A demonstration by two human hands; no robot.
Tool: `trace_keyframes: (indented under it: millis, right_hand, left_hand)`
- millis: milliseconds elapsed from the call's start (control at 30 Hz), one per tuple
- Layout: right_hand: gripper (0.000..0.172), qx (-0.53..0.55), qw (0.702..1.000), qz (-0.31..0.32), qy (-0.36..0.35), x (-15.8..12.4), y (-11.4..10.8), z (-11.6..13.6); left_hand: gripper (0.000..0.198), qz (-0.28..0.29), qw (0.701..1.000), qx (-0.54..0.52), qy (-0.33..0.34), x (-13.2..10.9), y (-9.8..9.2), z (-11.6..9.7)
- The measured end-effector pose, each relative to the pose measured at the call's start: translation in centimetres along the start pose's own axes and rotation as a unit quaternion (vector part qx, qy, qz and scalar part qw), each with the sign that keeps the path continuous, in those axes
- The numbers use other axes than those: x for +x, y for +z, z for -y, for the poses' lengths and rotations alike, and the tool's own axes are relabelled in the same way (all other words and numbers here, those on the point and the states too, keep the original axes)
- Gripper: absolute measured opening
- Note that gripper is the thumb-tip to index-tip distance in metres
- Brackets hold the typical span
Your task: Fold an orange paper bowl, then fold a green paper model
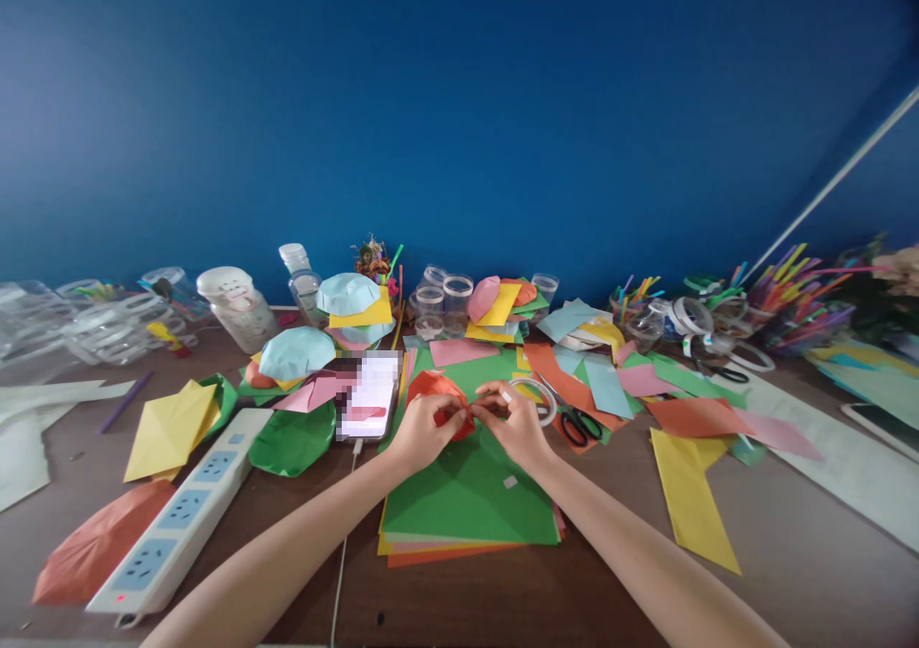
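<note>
My left hand [420, 431] and my right hand [514, 423] meet over a stack of coloured paper topped by a green sheet [470, 495]. Both pinch a folded orange paper piece [441, 395], the left holding its side, the right gripping its edge with thumb and fingers closed. A small white bit of tape [510, 481] lies on the green sheet below my right hand. A clear tape roll [537, 397] and black-handled scissors [578, 424] rest just right of my right hand.
A phone [369, 396] with a cable lies left of my hands. A white power strip [183, 514] runs along the front left. Folded paper shapes, loose coloured sheets, plastic cups [445, 301] and cups of straws [790, 303] crowd the brown table before a blue wall.
</note>
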State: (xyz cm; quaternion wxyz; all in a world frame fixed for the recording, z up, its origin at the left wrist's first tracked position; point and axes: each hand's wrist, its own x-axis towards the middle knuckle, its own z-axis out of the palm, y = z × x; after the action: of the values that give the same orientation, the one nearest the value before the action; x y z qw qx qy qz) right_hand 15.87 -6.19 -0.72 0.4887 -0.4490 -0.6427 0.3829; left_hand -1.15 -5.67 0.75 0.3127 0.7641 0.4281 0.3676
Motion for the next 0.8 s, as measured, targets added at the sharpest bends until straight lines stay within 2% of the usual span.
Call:
trace_keyframes:
  millis: [167,400,800]
  right_hand:
    - [0.019,-0.009,1.0,-0.005,-0.002,-0.04,0.06,0.02]
    - [0.025,0.008,1.0,0.001,0.007,0.01,0.08,-0.02]
    - [0.018,-0.033,0.999,-0.002,-0.01,-0.16,0.04,0.32]
  left_hand:
    - [0.016,0.005,1.0,0.003,-0.001,-0.01,0.02,0.03]
    - [0.015,0.004,1.0,0.002,-0.004,-0.1,0.05,-0.05]
    - [0.016,0.005,1.0,0.016,-0.005,-0.09,0.12,-0.07]
